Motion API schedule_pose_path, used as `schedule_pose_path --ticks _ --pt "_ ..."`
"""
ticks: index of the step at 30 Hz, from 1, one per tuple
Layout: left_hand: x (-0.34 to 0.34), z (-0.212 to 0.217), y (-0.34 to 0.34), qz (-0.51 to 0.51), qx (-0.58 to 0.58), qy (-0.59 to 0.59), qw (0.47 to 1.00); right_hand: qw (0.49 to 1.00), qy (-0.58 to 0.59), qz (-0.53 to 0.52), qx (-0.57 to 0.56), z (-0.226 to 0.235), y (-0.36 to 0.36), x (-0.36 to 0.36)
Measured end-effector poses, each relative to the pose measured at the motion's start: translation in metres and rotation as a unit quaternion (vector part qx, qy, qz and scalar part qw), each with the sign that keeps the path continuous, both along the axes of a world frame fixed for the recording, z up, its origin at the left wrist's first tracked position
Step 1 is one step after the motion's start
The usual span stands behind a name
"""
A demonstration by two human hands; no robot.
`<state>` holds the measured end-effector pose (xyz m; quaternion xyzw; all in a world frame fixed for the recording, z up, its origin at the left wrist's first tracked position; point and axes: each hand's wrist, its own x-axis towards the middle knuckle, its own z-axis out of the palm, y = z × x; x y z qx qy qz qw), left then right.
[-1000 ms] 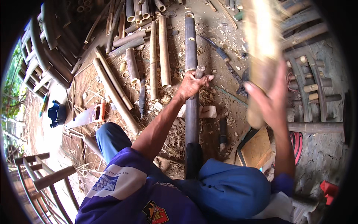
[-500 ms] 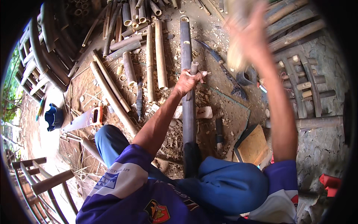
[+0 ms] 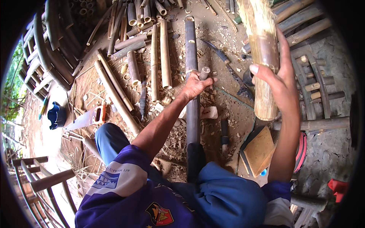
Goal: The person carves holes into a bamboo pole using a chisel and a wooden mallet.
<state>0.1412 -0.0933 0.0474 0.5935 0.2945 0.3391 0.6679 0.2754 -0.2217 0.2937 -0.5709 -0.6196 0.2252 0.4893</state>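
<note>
A long dark bamboo pole (image 3: 192,121) runs away from me between my legs, with holes cut in its upper side. On it rests my left hand (image 3: 195,85), its fingers wrapped round a chisel (image 3: 204,72) whose round handle end points up; the blade is hidden. To the right, my right hand (image 3: 279,76) is raised and grips a thick wooden mallet (image 3: 265,49), frayed and fibrous at its far end. The mallet is well apart from the chisel.
Cut bamboo lengths (image 3: 165,57) lie ahead and left among wood chips. A handsaw (image 3: 89,117) and a blue container (image 3: 57,116) are at left. A curved knife (image 3: 216,51), a brush (image 3: 224,135) and a tan board (image 3: 258,148) lie right of the pole. Bamboo frames (image 3: 315,85) stand farther right.
My right hand and the mallet, blurred before, have shifted slightly right and come nearer, showing clearly. My left hand stays on the pole, with the chisel's handle end tipped a little to the right.
</note>
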Motion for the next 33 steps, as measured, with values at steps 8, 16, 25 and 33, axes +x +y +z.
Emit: schedule_pose_path --ticks 8,16,25,33 --pt "0.009 0.004 -0.003 -0.044 0.006 0.032 0.999 1.000 0.002 -0.015 0.009 -0.030 -0.012 0.022" --pt "0.013 -0.008 0.024 0.002 -0.066 0.005 0.998 0.995 -0.041 -0.079 0.050 0.040 0.021 0.028" --pt "0.017 -0.052 0.045 0.054 0.138 -0.020 0.989 0.924 -0.194 0.115 -0.309 -0.039 0.109 -0.021" --pt "0.014 -0.008 0.029 -0.113 -0.097 0.035 0.988 0.982 -0.147 0.027 -0.112 -0.041 0.055 0.006"
